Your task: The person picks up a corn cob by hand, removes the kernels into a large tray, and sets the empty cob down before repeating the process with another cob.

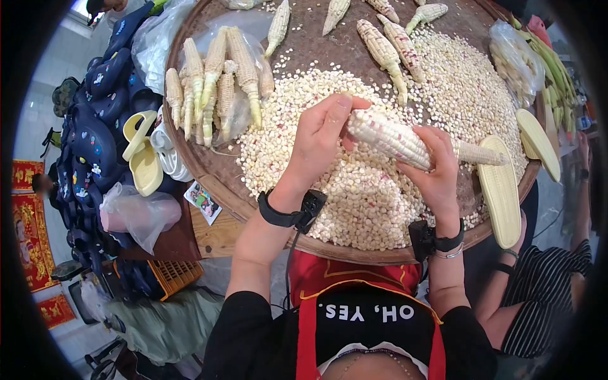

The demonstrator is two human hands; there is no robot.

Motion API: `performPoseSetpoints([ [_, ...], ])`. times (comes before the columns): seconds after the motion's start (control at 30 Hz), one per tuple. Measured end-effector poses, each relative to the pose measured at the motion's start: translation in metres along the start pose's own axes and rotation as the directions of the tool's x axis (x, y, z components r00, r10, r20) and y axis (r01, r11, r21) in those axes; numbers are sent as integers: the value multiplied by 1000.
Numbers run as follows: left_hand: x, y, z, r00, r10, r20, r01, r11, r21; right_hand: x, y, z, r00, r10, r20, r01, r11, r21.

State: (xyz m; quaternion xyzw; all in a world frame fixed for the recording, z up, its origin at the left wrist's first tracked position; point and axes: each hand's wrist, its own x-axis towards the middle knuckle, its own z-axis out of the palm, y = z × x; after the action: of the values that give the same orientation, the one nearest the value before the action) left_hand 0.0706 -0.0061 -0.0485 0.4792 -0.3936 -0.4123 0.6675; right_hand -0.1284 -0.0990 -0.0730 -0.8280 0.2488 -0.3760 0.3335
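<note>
Both my hands are on an ear of corn (391, 137) with white kernels and a few reddish ones. My left hand (318, 132) is closed round its left end, thumb on top. My right hand (436, 166) wraps the other end, fingers over the top and thumb beneath. Past the right hand a bare cob (482, 152) sticks out over a pale yellow slipper-shaped piece (498, 202); its inner end is hidden by that hand. Below the hands, loose kernels (367, 206) are heaped on a large round brown tray (212, 182). Each wrist wears a black strap with a small device.
Stripped cobs (212, 79) are piled on plastic at the tray's left. Several ears (380, 47) lie at the far side. Another yellow slipper-shaped piece (538, 144) and a bag (514, 60) are at right. Dark blue clogs (92, 139) hang at left. A person in striped clothing (544, 297) sits at right.
</note>
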Motion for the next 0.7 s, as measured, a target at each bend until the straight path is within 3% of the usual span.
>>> performPoseSetpoints([
  [0.13,-3,2,6,999,-35,-26,40,979,202,-1,-1,2,997,-74,-11,73,993,-98],
  [0.2,-3,0,7,995,95,-29,-82,951,299,-2,-4,4,999,-38,-12,36,991,-129],
  [0.33,-2,-6,5,981,190,-42,-167,932,320,2,-12,7,996,-32,81,46,983,-179],
  [0.4,-3,-2,7,971,236,-28,-199,874,444,-2,-8,8,995,-2,100,18,986,-166],
  [0.43,-3,-1,7,972,234,-24,-199,875,441,-4,-6,7,992,27,124,-7,988,-155],
  [0.5,-3,1,6,995,64,-76,-52,987,150,-4,-7,7,996,-5,93,23,981,-194],
  [0.6,-1,0,4,997,7,-75,-8,1000,-6,-3,-6,9,996,-74,47,84,962,-260],
  [0.7,-1,-2,2,1000,-27,-12,26,999,-41,-2,-4,9,992,-124,14,122,941,-315],
])
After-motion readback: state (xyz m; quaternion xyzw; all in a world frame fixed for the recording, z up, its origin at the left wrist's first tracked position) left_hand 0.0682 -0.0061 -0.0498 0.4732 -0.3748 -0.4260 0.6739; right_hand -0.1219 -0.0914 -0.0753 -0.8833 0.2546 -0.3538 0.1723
